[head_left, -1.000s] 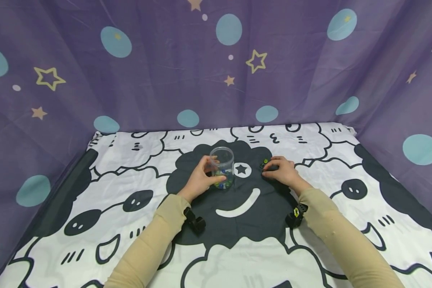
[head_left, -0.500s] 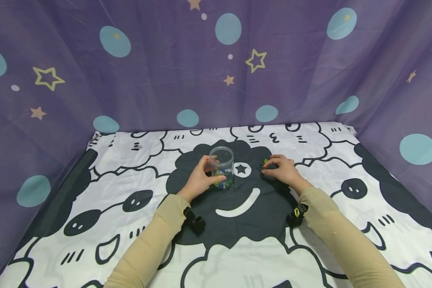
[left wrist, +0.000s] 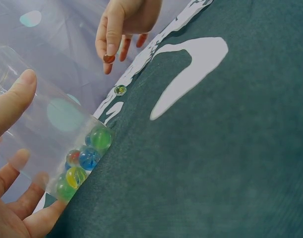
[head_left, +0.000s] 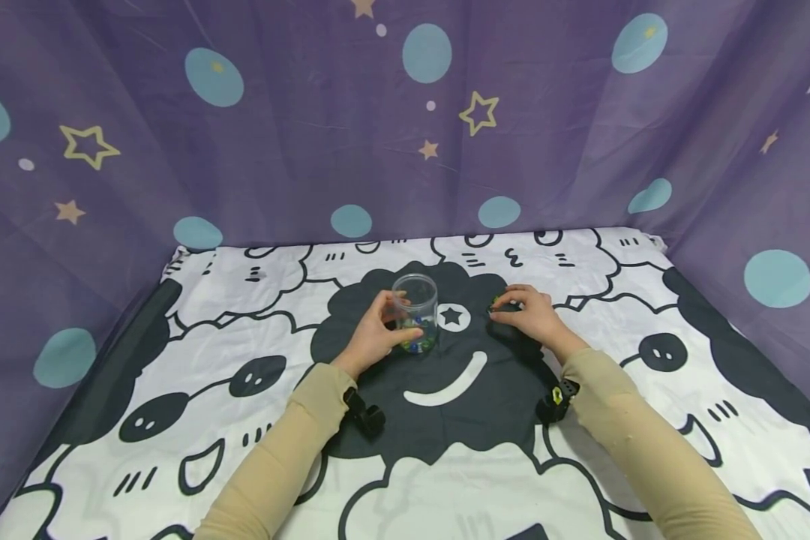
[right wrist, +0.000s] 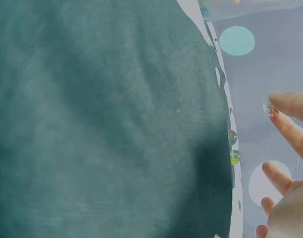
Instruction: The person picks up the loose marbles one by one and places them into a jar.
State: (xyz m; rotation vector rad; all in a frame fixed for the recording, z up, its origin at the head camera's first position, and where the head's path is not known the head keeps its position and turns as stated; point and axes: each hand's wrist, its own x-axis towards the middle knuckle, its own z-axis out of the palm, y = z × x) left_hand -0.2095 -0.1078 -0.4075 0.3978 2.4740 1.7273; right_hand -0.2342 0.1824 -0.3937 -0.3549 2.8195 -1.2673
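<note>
A clear plastic jar [head_left: 416, 300] stands upright on the dark patch of the cloth, without a lid. Several glass marbles [left wrist: 89, 157] in green, blue, yellow and red lie at its bottom. My left hand [head_left: 373, 337] grips the jar from the left, thumb in front and fingers behind. To the right, my right hand [head_left: 532, 315] pinches a clear marble with orange inside [right wrist: 271, 108] between thumb and fingertip, raised above the cloth. Two loose marbles, one greenish [right wrist: 232, 137] and one yellow-green [right wrist: 235, 157], lie on the cloth near that hand, mostly hidden in the head view.
A white cloth [head_left: 466, 495] with black cartoon sheep covers the table. Behind and at the sides hangs a purple curtain [head_left: 277, 150] with stars and blue dots. Black wrist cameras are strapped to the left [head_left: 366, 415] and right [head_left: 555, 405] forearms.
My right hand has risen slightly off the cloth with the pinched marble, now covering more of the loose marbles in the head view. My left hand and the jar have stayed in place.
</note>
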